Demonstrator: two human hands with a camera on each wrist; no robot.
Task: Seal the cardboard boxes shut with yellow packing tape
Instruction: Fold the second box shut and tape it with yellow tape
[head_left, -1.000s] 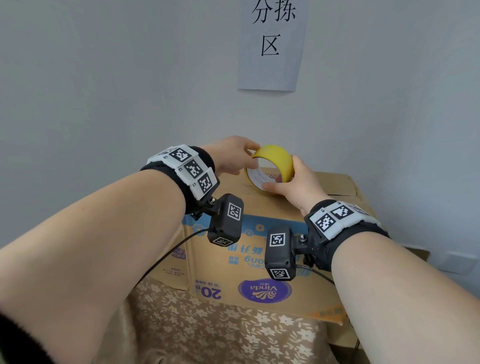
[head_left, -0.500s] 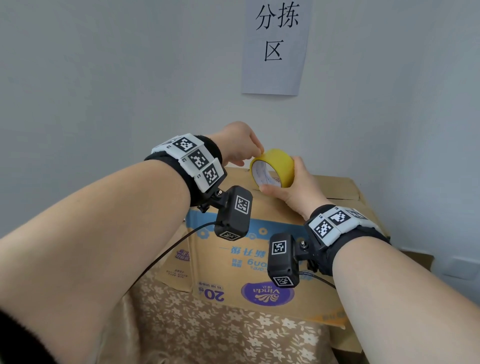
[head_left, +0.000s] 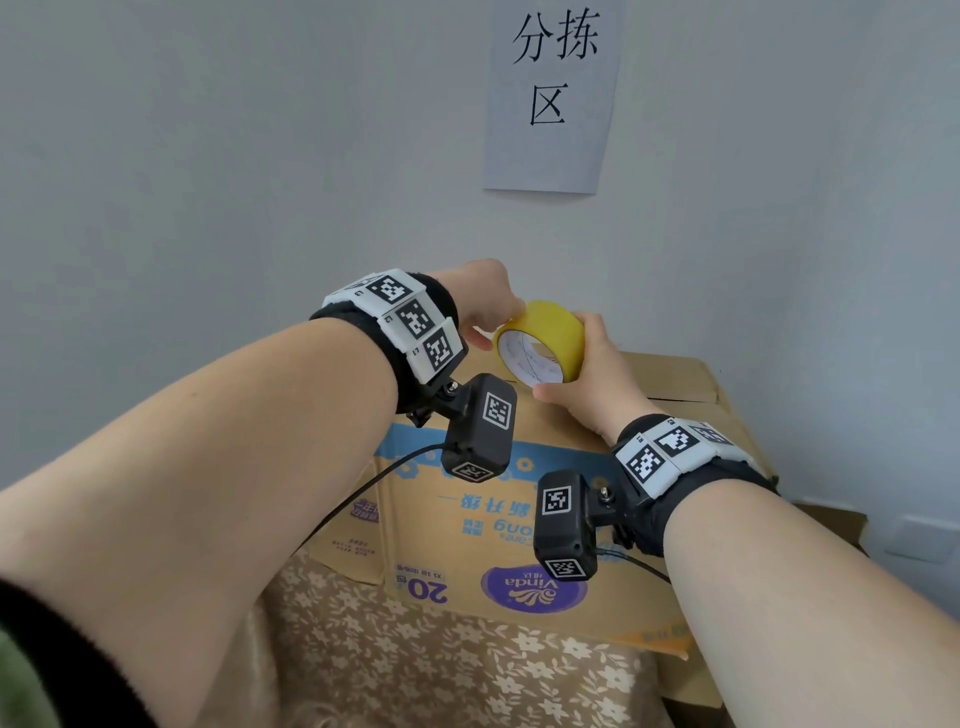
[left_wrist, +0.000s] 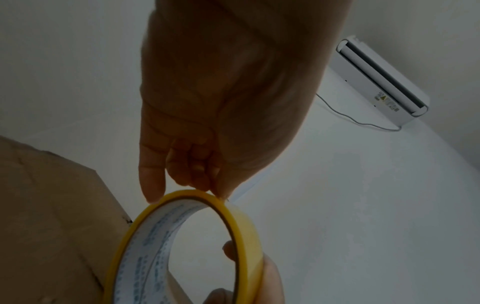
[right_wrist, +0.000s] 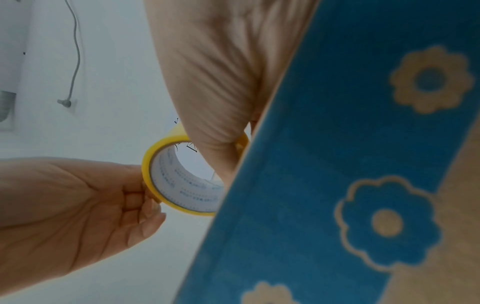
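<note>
A yellow tape roll (head_left: 550, 327) with a white printed core is held in the air just above the far part of a cardboard box (head_left: 519, 525). My right hand (head_left: 571, 364) grips the roll from the right, thumb under its rim. My left hand (head_left: 498, 325) has its fingers curled and pinches the roll's left edge. In the left wrist view the left fingertips (left_wrist: 153, 195) sit on the roll's (left_wrist: 246, 236) top rim. The right wrist view shows the roll (right_wrist: 148, 164) between my right hand (right_wrist: 221, 148) and left hand (right_wrist: 145, 197).
The box has a blue flowered band (right_wrist: 337, 164) and stands on a flowered cloth (head_left: 441, 665). A grey wall with a paper sign (head_left: 550, 98) rises right behind it. More cardboard (head_left: 826, 519) lies at the right. An air conditioner (left_wrist: 381, 82) hangs high on the wall.
The roll has been lifted slightly and turned. My left fingers slid from the roll's top down to its left edge. My right hand kept its grip.
</note>
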